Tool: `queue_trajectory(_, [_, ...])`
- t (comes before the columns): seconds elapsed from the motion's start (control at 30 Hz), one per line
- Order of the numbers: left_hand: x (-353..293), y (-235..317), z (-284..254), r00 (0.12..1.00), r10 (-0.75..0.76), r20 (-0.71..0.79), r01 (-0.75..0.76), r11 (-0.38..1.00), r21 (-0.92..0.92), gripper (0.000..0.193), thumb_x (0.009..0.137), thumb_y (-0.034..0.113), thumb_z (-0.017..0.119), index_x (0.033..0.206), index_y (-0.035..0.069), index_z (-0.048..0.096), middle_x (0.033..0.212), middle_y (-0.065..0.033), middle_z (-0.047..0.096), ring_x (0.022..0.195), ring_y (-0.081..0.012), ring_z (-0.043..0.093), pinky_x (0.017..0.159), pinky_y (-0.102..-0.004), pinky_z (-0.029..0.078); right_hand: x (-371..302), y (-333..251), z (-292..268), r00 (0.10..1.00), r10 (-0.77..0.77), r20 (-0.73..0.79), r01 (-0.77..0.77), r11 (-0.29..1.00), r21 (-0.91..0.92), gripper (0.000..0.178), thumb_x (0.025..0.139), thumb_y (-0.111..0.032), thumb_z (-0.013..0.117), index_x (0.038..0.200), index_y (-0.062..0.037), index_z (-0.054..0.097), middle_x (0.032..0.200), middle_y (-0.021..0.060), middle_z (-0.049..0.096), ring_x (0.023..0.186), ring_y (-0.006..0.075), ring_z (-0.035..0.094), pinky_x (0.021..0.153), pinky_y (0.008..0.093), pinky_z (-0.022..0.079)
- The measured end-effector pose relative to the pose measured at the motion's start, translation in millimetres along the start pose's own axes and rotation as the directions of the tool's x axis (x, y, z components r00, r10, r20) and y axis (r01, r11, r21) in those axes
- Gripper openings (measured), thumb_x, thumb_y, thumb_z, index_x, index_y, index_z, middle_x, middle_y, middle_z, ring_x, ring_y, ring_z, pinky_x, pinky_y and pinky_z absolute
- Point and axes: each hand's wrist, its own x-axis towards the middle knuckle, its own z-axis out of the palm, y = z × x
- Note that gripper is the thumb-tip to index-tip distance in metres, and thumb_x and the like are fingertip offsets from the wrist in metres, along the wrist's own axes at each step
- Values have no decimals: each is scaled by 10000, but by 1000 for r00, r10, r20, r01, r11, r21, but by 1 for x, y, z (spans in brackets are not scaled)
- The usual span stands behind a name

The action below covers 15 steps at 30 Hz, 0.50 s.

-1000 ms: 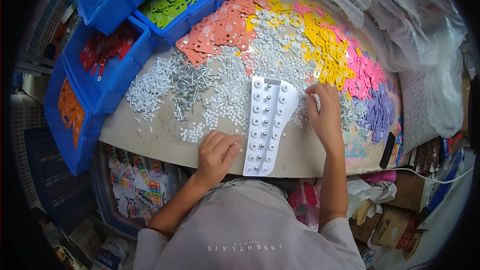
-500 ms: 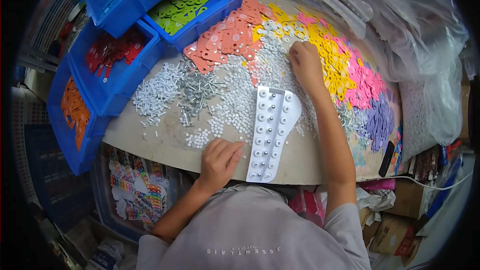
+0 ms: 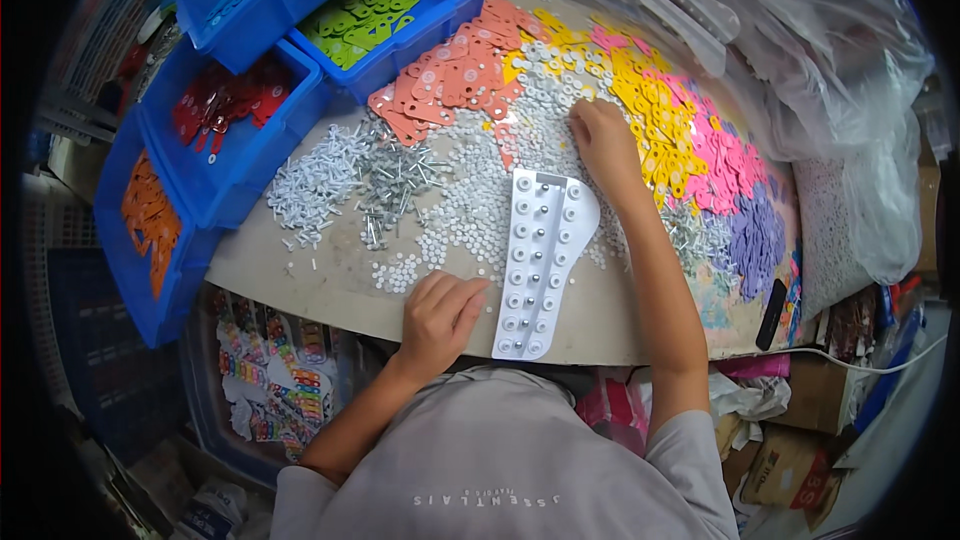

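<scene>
A white plastic holder [image 3: 537,285] with one rounded side lies on the table in front of me. White round caps sit in two rows along it, with a line of small metal pins between them. My left hand [image 3: 440,318] rests at the table's near edge, left of the holder, its fingers curled and the thumb out; whatever it may hold is hidden. My right hand [image 3: 603,140] is beyond the holder, over the right side of the spread of small white rings [image 3: 545,120]. Its fingers are bent together downward, and their tips are hard to see.
Blue bins [image 3: 225,180] hold green, red, orange and blue pieces at the left. Piles of white pins [image 3: 312,180], metal rivets [image 3: 400,180], salmon tags [image 3: 450,80], yellow pieces [image 3: 650,120], pink pieces [image 3: 730,165] and purple pieces [image 3: 752,240] cover the table. Clear plastic bags [image 3: 850,140] stand at right.
My right hand has drawn a little nearer to me and slightly left over the white rings. My left hand has stayed by the table edge. The caps and pins in the holder look unchanged.
</scene>
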Motion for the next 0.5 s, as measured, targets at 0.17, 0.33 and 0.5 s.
queue_trajectory(0.17, [-3, 4, -3, 997, -61, -40, 58, 995, -84, 179, 843, 0, 713, 1019, 26, 699, 789, -93, 637, 746, -284, 597, 682, -390, 471, -30, -45, -38, 978, 3, -210, 27, 990, 138, 114, 857, 17, 672, 968, 3, 651, 883, 143, 629, 865, 304, 628, 752, 382, 501])
queue_trajectory(0.33, [8, 38, -10, 993, -112, -40, 92, 936, -339, 203, 823, 7, 773, 1000, -11, 675, 828, -70, 634, 773, -197, 588, 697, -304, 474, -115, -134, -80, 995, -47, 84, -3, 857, 515, 146, 844, 79, 677, 970, 4, 678, 877, 124, 650, 795, 232, 634, 738, 330, 503])
queue_trajectory(0.5, [-6, 37, -10, 954, -211, 211, 291, 818, -496, 225, 790, -25, 811, 918, 4, 629, 894, -69, 643, 803, -158, 588, 706, -275, 471, -163, -157, -78, 953, 131, 273, -289, 659, 695, 162, 842, 50, 701, 995, -4, 697, 899, 104, 673, 802, 213, 642, 737, 314, 504])
